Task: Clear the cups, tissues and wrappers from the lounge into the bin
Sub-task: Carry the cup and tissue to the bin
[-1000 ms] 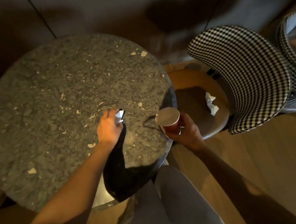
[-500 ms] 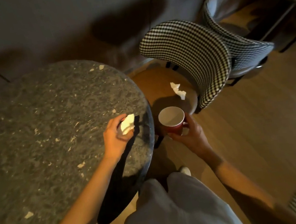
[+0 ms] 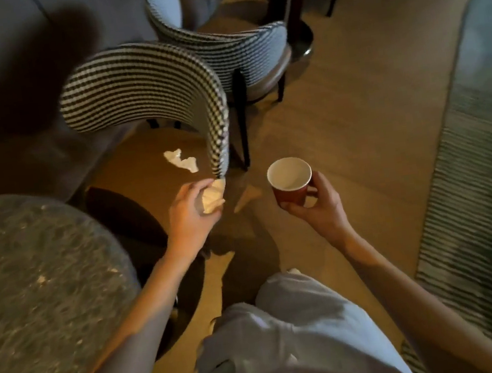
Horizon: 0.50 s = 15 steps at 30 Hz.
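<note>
My left hand grips a crumpled white tissue in the air, just off the front edge of a chair seat. My right hand holds a red paper cup upright over the wooden floor; its white inside looks empty. A second crumpled white tissue lies on the brown seat of the nearer checked chair, a little beyond my left hand. No bin is in view.
The round dark stone table fills the lower left. A second checked chair stands behind the first, with a dark pedestal base beyond it. A ribbed rug and a blue-grey sofa run along the right. Wooden floor lies between.
I have turned right, away from the table. My left hand lifted the tissue off the tabletop and carried it toward the chair seat. The right hand moved right with the cup.
</note>
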{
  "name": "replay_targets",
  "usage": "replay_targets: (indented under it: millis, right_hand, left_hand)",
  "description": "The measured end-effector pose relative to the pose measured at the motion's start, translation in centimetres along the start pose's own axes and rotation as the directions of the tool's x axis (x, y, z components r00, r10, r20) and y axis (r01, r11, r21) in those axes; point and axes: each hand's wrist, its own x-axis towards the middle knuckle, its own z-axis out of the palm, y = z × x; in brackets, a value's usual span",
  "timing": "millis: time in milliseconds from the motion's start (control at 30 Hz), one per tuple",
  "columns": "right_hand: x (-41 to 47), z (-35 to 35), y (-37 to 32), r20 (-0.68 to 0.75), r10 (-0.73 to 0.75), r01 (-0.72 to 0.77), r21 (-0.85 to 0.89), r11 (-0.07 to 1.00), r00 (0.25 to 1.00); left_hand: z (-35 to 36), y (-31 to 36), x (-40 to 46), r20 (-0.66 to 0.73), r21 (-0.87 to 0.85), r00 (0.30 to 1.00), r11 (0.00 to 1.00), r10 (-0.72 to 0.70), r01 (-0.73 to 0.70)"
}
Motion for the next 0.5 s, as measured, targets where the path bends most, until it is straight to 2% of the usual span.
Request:
replay_targets:
  millis: [200,500]
  right_hand:
    - [2.9,-11.6,6.2,-0.212,0.152,-0.15,0.023,0.988,0.966]
    - [7.3,-22.6,13.7,-0.468,0.324,-0.303,0.121,0.945,0.822]
  left_hand:
    - [10.8,9.4,6.8,0.157,0.013,0.974,0.986,0.163,-0.167]
    - [24.5,21.0,17.7,0.331,-0.072,0.886,0.945,0.326,-0.321]
